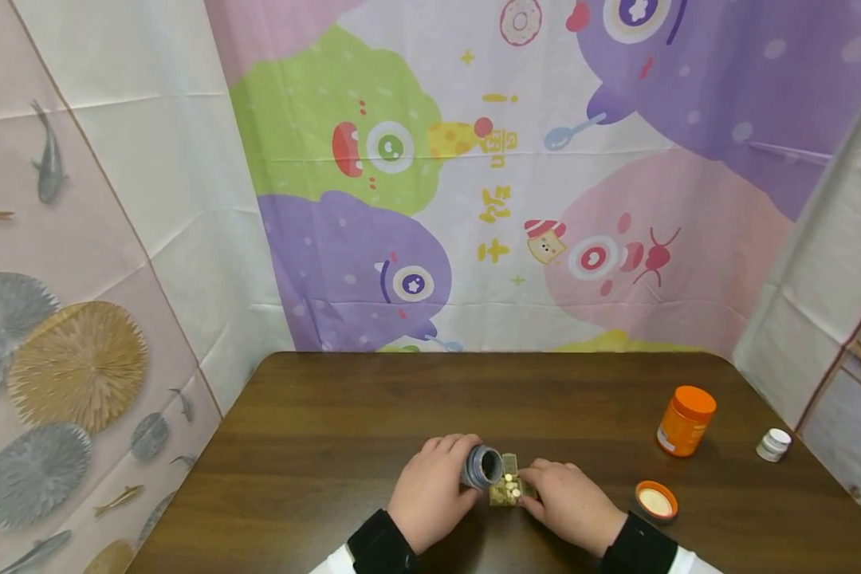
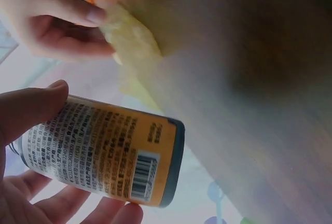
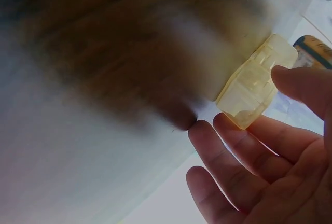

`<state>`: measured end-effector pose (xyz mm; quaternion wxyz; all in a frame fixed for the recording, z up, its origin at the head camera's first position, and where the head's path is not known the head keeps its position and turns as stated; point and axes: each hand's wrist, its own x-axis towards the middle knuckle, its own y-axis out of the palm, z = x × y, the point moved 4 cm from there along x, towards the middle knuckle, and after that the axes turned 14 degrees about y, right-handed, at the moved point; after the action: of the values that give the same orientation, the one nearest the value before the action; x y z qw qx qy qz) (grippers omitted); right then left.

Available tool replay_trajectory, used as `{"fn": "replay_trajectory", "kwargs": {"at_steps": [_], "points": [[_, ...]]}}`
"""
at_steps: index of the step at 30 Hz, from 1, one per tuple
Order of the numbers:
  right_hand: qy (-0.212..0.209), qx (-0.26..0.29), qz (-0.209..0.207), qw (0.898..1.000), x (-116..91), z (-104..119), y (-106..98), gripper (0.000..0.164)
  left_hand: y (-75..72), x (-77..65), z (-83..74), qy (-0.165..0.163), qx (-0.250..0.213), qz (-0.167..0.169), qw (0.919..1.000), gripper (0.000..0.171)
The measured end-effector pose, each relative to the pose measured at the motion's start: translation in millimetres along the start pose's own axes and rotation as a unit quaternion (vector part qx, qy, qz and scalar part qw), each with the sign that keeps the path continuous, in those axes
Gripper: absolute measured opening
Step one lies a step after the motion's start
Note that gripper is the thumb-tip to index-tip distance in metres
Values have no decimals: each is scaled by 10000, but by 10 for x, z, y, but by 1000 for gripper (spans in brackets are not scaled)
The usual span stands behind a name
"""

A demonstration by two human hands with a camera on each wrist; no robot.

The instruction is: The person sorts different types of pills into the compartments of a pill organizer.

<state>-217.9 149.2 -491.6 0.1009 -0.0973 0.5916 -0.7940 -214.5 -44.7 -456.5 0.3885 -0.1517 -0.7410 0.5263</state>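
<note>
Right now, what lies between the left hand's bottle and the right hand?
The head view shows a yellow box of pale pieces, held by the right hand.

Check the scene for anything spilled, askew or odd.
I see nothing spilled: the tablets in view sit in the box, beside the tipped bottle. The wall cloth does look odd: its lettering lies on its side.

The head view faces forward and down from above, the table [image 1: 344,414] across its lower part; both wrist views look from close up, sharing the yellow box [image 3: 254,81], upper left in the left's, right of centre in the right's
</note>
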Motion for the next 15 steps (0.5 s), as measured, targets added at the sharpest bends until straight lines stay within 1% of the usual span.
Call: {"fn": "replay_trajectory", "kwargs": {"at_steps": [3,6,9,11,13,15], "points": [[2,51,64,10000,-5,-12,2,33,-43,-49,-55,-169,-484,-3,9987,58],[37,155,105,9998,-13,-19,0,38,-73,-89,-134,-237,-958,46,9951,58],[124,228,148,9996,-24,-27,-2,47,-73,-115,-218,-260,-1495,172,9883,59],[180,298,162,9993,-31,-40,-6,52,-52,-129,-271,-300,-1838,296,9821,60],[233,325,126,9991,-46,-62,-21,52,-24,-139,-320,-322,-2080,405,9767,61],[314,367,-2,9988,-71,-98,-49,51,9,-148,-364,-330,-2220,503,9732,63]]}}
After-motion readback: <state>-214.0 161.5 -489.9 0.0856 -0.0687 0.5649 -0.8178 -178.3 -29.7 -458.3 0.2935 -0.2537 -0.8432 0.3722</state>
